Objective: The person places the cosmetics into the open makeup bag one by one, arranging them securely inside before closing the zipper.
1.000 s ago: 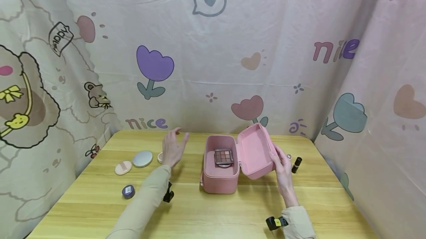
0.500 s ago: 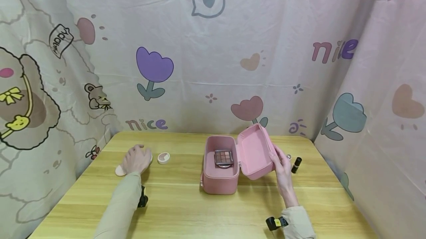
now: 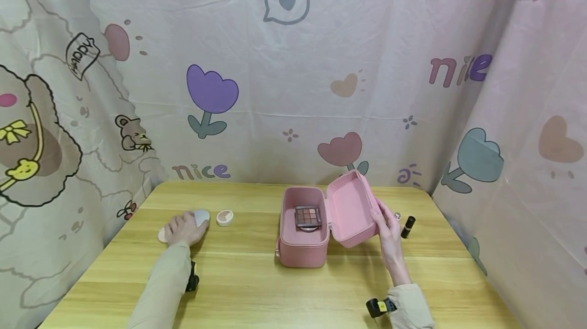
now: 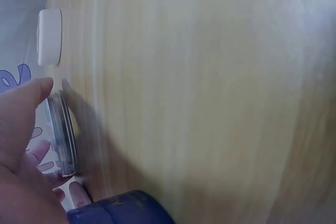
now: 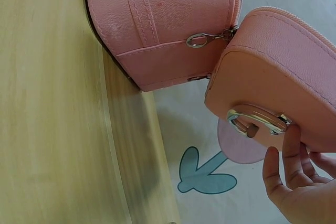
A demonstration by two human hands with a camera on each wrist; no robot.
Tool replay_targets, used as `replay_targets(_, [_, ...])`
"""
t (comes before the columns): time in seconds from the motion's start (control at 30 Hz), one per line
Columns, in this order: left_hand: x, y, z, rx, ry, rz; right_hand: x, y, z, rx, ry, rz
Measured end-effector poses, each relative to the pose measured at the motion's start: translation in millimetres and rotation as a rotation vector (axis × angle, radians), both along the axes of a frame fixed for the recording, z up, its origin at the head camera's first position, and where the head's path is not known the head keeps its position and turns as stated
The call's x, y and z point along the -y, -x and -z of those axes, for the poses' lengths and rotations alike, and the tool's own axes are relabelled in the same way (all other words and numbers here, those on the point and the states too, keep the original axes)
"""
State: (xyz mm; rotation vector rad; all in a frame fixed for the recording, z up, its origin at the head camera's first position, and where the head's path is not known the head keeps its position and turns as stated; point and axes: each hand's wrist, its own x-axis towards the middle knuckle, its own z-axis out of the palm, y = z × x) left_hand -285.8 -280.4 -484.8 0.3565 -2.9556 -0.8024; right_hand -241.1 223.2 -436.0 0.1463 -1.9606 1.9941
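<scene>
My left hand [image 3: 184,228] is palm down over a round silver compact [image 3: 202,216], its thumb and fingers curled round opposite edges. In the left wrist view the compact [image 4: 63,135] lies flat on the table between thumb and fingertips. A pale powder puff [image 3: 162,236] shows partly past the fingers. At the right, my right hand [image 3: 389,224] holds the lid [image 3: 352,209] of a pink makeup case [image 3: 303,255], thumb on the inner side. From the right wrist, its fingers appear by the lid's handle [image 5: 260,119]. An eyeshadow palette [image 3: 308,216] lies inside the case.
A small round white-rimmed compact [image 3: 224,217] lies right of the left hand. A dark blue jar [image 4: 123,211] sits near the left wrist, hidden in the head view. Beyond the right hand are a black lipstick tube [image 3: 408,227] and a small shiny item [image 3: 397,216]. Printed curtains surround the table.
My left hand has moved left from beside the white-rimmed compact and come down onto the silver compact. My right hand and the lid have stayed still.
</scene>
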Motion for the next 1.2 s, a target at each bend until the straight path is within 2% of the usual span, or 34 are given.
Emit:
replay_targets(0.2, [1.9, 1.5, 4.7, 0.004, 0.041, 0.020, 0, -0.1, 0.1, 0.001, 0.001, -0.001])
replay_targets(0.47, [3.9, 2.8, 11.7, -0.039, 0.062, 0.010, 0, -0.3, 0.3, 0.009, -0.005, -0.002])
replay_targets(0.7, [-3.1, 6.5, 8.6, -0.198, 0.126, -0.017, 0, 0.3, 0.3, 0.008, -0.004, 0.006])
replay_targets(1.0, [-23.2, 13.9, -8.6, -0.294, -0.035, -0.080, 1, -1.8, -1.1, -0.018, 0.007, 0.005])
replay_targets(1.2, [-39.4, 18.1, -20.6, -0.350, -0.187, -0.093, 2, -1.7, -1.9, -0.019, 0.012, 0.008])
